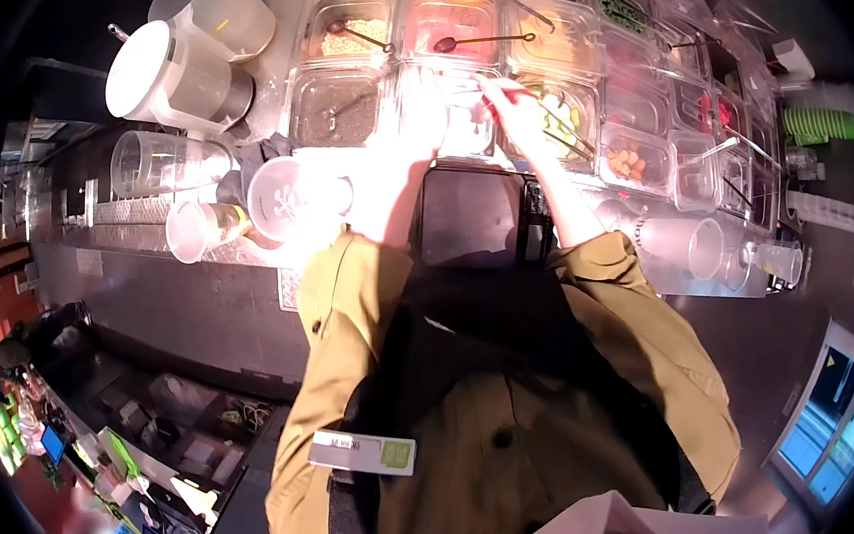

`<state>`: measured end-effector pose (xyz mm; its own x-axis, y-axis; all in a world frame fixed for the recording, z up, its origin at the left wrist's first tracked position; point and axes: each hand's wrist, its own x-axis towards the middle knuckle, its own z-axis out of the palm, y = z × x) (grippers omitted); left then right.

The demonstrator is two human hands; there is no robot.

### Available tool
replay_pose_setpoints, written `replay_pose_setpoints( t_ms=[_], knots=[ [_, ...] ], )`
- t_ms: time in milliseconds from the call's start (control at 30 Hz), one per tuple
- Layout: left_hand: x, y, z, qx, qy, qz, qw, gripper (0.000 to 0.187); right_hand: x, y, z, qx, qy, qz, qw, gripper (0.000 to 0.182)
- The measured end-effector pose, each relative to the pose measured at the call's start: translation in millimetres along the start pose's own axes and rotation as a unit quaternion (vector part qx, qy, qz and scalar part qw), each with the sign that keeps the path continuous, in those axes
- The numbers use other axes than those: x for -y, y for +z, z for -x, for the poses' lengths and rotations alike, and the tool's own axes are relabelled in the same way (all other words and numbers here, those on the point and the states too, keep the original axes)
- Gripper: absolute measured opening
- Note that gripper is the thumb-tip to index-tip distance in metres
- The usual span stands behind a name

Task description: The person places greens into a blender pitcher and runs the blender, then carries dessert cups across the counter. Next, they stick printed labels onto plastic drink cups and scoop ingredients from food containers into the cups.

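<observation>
My left hand (422,112) reaches to the left side of a clear tub (467,141) with pale contents. Strong light washes out its fingers, so their pose and any hold cannot be made out. From the right, my right hand (509,110) extends over the same tub's edge, its fingers stretched out and slightly apart. Nothing is visible between them. Left of my left hand is a tub of dark contents (335,114). A tub of pale green and yellow pieces (564,121), with tongs in it, sits just right of my right hand.
More tubs stand behind, among them one with pink contents (448,24) and one with pale grains (354,37), each with a spoon. White buckets (166,77) and clear pitchers (163,162) stand left. A dark tray (471,218) lies before me; plastic cups (681,245) are at right.
</observation>
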<state>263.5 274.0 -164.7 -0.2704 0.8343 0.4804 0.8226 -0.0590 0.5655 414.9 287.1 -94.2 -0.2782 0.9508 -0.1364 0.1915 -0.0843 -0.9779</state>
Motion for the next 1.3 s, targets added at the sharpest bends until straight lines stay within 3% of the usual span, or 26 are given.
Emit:
replay_pose_setpoints(
  t_ms=[100, 167, 200, 233, 267, 300, 333, 400, 467, 600, 667, 733, 833, 867, 967, 1300],
  knots=[
    [5, -16, -14, 0.008, 0.14, -0.166, 0.976, 0.026, -12, -1, 5, -0.001, 0.014, -0.062, 0.998, 0.025],
    [12, -21, -26, 0.085, 0.145, -0.238, 0.957, 0.025, 2, -11, 17, 0.065, -0.093, 0.152, 0.982, 0.03],
    [13, -21, -30, 0.138, 0.125, -0.265, 0.946, 0.025, -26, -16, 20, 0.06, -0.252, 0.371, 0.892, 0.03],
    [10, -22, -35, 0.153, 0.102, -0.269, 0.945, 0.024, -53, -20, 21, 0.05, -0.391, 0.561, 0.728, 0.03],
    [10, -22, -40, 0.167, 0.078, -0.274, 0.944, 0.023, -33, -22, 26, 0.124, -0.203, 0.386, 0.891, 0.03],
    [9, -24, -44, 0.181, 0.053, -0.278, 0.942, 0.023, -10, -26, 36, 0.188, 0.005, 0.173, 0.967, 0.03],
    [11, -21, -47, 0.175, 0.022, -0.28, 0.944, 0.022, 6, -28, 40, 0.236, 0.213, -0.056, 0.946, 0.03],
    [11, -15, -52, 0.163, -0.043, -0.281, 0.945, 0.019, -22, -29, 32, 0.246, 0.027, 0.11, 0.963, 0.033],
    [10, -8, -50, 0.166, -0.057, -0.311, 0.934, 0.018, -18, -30, 33, 0.244, -0.085, 0.211, 0.943, 0.032],
    [17, -1, -55, 0.162, -0.085, -0.323, 0.929, 0.019, 4, -40, 42, 0.202, -0.253, 0.275, 0.905, 0.012],
    [12, -5, -62, 0.146, -0.122, -0.299, 0.935, 0.02, 7, -46, 39, 0.18, -0.334, 0.255, 0.89, 0.018],
    [5, -7, -71, 0.117, -0.186, -0.256, 0.941, 0.026, 13, -48, 42, 0.14, -0.343, 0.246, 0.896, 0.018],
    [-2, -18, -69, 0.107, -0.132, -0.144, 0.975, 0.031, 25, -55, 51, 0.142, -0.31, 0.233, 0.91, 0.024],
    [-5, -18, -67, 0.047, -0.107, -0.118, 0.986, 0.03, 30, -56, 56, 0.144, -0.287, 0.228, 0.919, 0.024],
    [-21, -33, -68, 0.005, -0.061, -0.038, 0.997, 0.026, 38, -53, 69, 0.146, -0.274, 0.201, 0.929, 0.021],
    [-40, -61, -80, 0.152, 0.014, 0.093, 0.984, 0.03, 37, -57, 85, 0.154, -0.245, 0.231, 0.929, 0.018]
  ],
)
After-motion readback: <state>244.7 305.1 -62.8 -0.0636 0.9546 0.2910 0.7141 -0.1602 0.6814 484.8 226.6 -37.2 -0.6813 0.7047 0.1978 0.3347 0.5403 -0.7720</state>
